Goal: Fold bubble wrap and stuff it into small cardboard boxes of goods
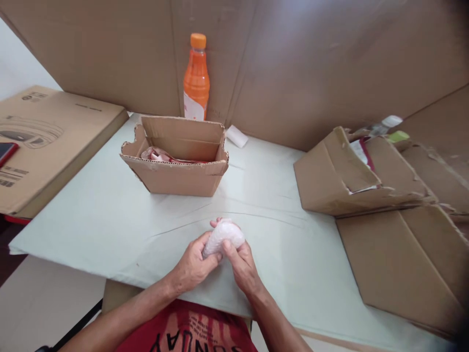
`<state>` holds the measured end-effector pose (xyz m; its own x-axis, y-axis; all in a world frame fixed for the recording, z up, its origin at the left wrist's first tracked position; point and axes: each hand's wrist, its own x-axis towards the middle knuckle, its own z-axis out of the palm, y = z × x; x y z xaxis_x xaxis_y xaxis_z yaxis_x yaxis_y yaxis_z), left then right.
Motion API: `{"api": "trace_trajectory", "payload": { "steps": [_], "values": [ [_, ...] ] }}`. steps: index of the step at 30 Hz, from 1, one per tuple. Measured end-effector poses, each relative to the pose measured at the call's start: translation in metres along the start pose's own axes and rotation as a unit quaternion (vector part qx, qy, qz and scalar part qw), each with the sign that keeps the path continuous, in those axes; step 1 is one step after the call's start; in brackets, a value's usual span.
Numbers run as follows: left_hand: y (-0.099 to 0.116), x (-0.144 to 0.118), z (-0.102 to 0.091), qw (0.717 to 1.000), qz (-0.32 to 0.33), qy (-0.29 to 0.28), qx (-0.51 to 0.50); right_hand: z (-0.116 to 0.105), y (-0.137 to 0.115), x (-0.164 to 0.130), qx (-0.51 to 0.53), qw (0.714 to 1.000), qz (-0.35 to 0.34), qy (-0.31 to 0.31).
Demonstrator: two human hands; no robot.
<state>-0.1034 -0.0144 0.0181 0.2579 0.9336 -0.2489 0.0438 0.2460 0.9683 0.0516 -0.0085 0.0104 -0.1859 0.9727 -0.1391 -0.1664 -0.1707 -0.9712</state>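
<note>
Between both hands, above the near part of the table, is a small rounded bundle in white bubble wrap [227,233]. My left hand [196,260] grips its left end, thumb along the near side. On the right end, my right hand [241,261] presses with its thumb on top, fingers curled behind. What lies inside the wrap is hidden. Beyond the hands stands an open cardboard box [179,178] with some reddish and clear plastic packaging [161,155] inside.
A bottle of orange drink [197,80] and a small white roll [237,136] stand behind the box. Open cardboard boxes [326,181] with packages line the right side. A large flat carton [62,142] with a red-edged phone [6,152] is at left. Cardboard panels [293,63] wall the back.
</note>
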Motion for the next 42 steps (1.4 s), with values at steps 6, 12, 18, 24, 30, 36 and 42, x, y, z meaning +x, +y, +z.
{"api": "trace_trajectory", "payload": {
  "steps": [6, 12, 18, 24, 30, 36, 42],
  "values": [
    [-0.001, 0.0, -0.009, 0.999, 0.002, 0.028, 0.041, -0.023, -0.009, 0.004, -0.025, 0.997, 0.034, -0.06],
    [-0.008, 0.004, -0.006, 0.991, 0.079, 0.059, 0.085, -0.008, -0.016, 0.014, -0.076, 0.997, 0.029, -0.001],
    [0.0, 0.02, -0.035, 0.972, 0.197, -0.003, 0.127, -0.029, -0.08, 0.036, -0.247, 0.955, -0.151, 0.066],
    [-0.007, 0.058, -0.058, 0.95, 0.23, -0.033, 0.211, -0.008, -0.197, 0.091, -0.456, 0.794, -0.363, 0.175],
    [-0.031, 0.073, -0.054, 0.936, 0.258, -0.041, 0.235, 0.055, -0.237, 0.184, -0.594, 0.714, -0.367, -0.06],
    [-0.029, 0.071, -0.061, 0.939, 0.243, -0.072, 0.232, 0.058, -0.239, 0.186, -0.605, 0.68, -0.411, 0.062],
    [-0.029, 0.071, -0.058, 0.937, 0.245, -0.078, 0.238, 0.071, -0.212, 0.191, -0.738, 0.48, -0.473, 0.005]
  ]
}}
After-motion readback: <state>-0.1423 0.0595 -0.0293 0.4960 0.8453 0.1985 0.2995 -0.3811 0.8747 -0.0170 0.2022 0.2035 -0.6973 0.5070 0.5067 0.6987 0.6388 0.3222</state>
